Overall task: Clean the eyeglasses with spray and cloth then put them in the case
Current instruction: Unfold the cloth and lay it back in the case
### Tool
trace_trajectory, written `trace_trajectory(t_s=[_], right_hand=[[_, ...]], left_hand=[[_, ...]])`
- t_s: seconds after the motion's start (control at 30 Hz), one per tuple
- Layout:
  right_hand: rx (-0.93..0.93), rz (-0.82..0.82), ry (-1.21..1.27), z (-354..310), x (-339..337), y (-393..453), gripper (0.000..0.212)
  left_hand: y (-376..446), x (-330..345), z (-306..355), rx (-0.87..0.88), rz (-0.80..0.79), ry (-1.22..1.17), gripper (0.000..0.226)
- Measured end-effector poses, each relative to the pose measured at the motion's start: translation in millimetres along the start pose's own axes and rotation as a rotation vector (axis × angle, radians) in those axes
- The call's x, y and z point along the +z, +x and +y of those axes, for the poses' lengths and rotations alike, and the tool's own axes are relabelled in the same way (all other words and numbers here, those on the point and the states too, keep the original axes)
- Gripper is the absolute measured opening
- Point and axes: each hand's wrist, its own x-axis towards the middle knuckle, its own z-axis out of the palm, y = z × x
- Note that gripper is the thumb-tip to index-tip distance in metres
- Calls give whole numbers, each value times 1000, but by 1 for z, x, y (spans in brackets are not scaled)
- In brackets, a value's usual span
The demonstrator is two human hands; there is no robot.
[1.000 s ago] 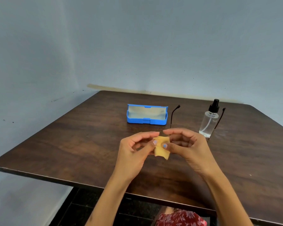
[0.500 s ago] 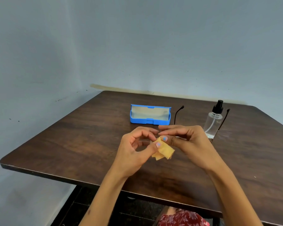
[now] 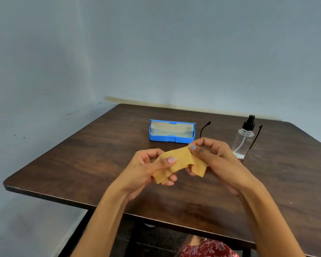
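A yellow cloth [image 3: 180, 162] is stretched between my two hands above the table. My left hand [image 3: 146, 169] pinches its left end with thumb and fingers. My right hand [image 3: 217, 160] pinches its right end. Behind my hands lie the eyeglasses: only the two dark temple arms show, one [image 3: 204, 127] beside the case and one [image 3: 256, 136] behind the bottle; the lenses are hidden by my right hand. An open blue case [image 3: 171, 131] stands further back. A clear spray bottle [image 3: 244, 140] with a black nozzle stands upright at the right.
The dark wooden table [image 3: 82, 164] fills the view, its near edge running below my forearms. Blue-grey walls close in on the left and at the back. A red patterned garment [image 3: 208, 248] shows under the table edge.
My hands have moved apart and pulled the bunched cloth out into a wider strip between them. The camera has shifted slightly.
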Motion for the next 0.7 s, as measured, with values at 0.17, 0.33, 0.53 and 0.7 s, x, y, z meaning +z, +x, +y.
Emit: trace_trajectory(t_s=[0.17,0.33,0.53,0.7], right_hand=[[351,-59,129,7,-3,2,41],[523,84,424,21,8,21,35],[674,117,672,24,33,45,26],[661,116,710,24,42,64,35]], left_hand=[[1,-21,19,-86,120,228,26],[11,-46,29,-131,244,212,21],[30,-72,39,-160,363,209,19],[41,-84,55,-150,371,179,12]])
